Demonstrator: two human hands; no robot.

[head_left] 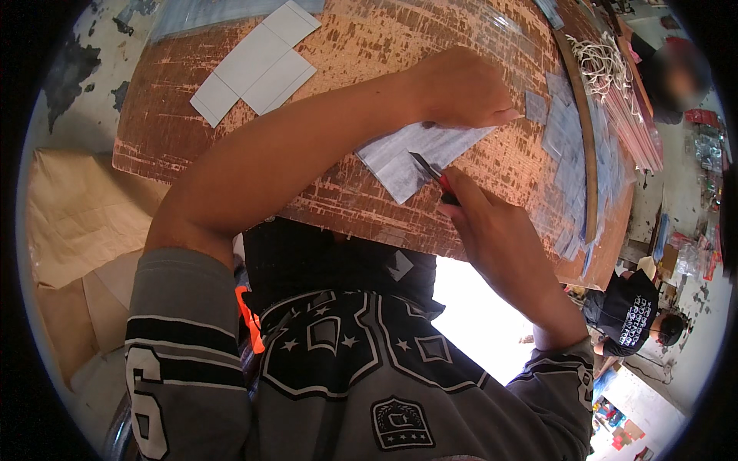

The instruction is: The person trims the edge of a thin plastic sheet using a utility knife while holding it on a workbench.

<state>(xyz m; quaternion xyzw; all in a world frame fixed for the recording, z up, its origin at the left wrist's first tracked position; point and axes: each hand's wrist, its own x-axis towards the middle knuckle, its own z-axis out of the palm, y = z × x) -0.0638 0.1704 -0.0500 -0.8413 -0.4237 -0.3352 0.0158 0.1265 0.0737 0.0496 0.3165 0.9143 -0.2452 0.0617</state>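
Observation:
My right hand grips a utility knife with a red and black handle. Its dark, pointed blade lies over a grey sheet near the table's front edge. Reaching across from the left, my left hand is curled closed at the sheet's far edge, with the thumb pointing right. Its fingertips are mostly hidden, and I cannot make out what is in them. My left forearm covers part of the worn wooden table.
A white cut-out card with fold lines lies at the far left. Clear plastic pieces and a long wooden strip lie on the right, with white cords beyond. Brown paper is at left. One person is at the right.

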